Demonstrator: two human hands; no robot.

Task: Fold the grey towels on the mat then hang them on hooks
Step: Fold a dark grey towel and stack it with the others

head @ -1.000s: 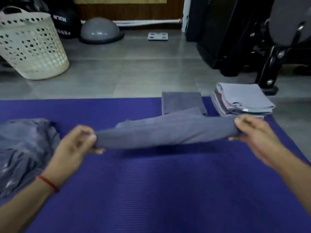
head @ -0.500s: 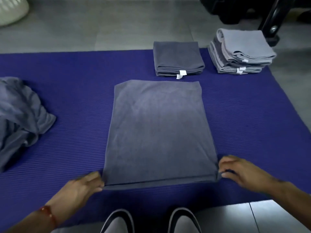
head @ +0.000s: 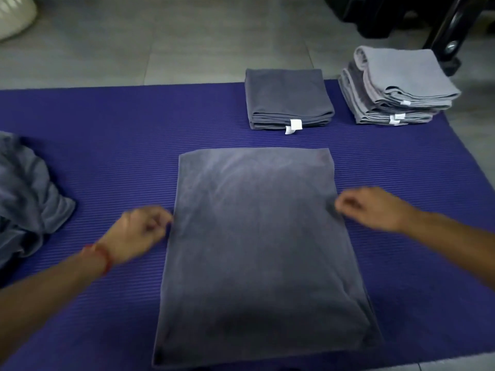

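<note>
Two hands are set at the towel (head: 257,253) edges: left hand (head: 139,231) fingers curled, blurred, hold unclear; right hand (head: 375,207) fingertips pinched on the right edge.

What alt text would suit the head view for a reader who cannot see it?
Two hands, left hand and right hand, sit at the side edges of a flat grey towel on a ribbed purple mat. Two stacks of folded grey towels lie beyond it, and a crumpled grey towel pile lies left.
</note>
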